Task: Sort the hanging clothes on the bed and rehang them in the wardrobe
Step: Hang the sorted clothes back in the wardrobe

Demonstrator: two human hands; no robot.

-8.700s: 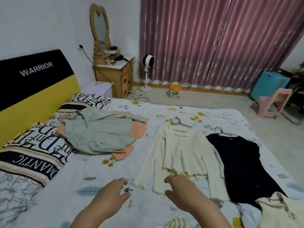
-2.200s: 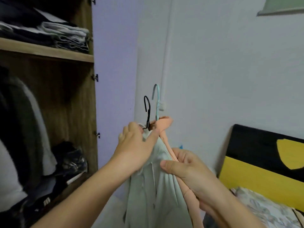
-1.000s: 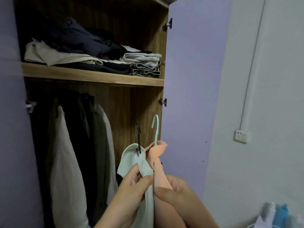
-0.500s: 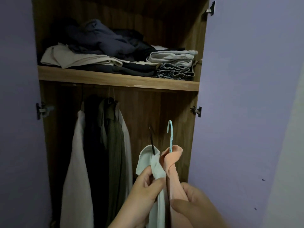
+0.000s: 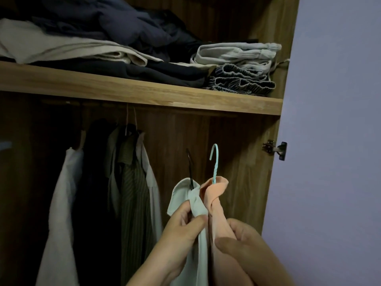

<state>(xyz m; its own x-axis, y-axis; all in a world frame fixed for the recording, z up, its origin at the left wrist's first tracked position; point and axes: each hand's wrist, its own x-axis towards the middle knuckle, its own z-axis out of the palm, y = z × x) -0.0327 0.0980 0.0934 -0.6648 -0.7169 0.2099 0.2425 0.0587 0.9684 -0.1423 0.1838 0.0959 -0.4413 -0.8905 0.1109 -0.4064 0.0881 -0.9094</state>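
Left hand [image 5: 181, 230] grips the pale green garment [image 5: 195, 205] just below its collar; its black hanger hook [image 5: 190, 162] rises above the fingers. Right hand [image 5: 243, 242], beside it, grips the peach garment [image 5: 215, 195], whose teal hanger hook [image 5: 214, 159] stands upright. Both garments touch, held before the open wardrobe [image 5: 257, 182]. Hung clothes [image 5: 132, 182] lie left of the hands. Above, the shelf [image 5: 144, 91] carries folded clothes [image 5: 237, 67].

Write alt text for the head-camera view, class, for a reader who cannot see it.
Two hands hold two garments up inside an open wardrobe: the left hand grips a pale green garment on a black hanger, the right hand a peach garment on a light blue hanger. Clothes hang at left below a wooden shelf stacked with folded clothes.
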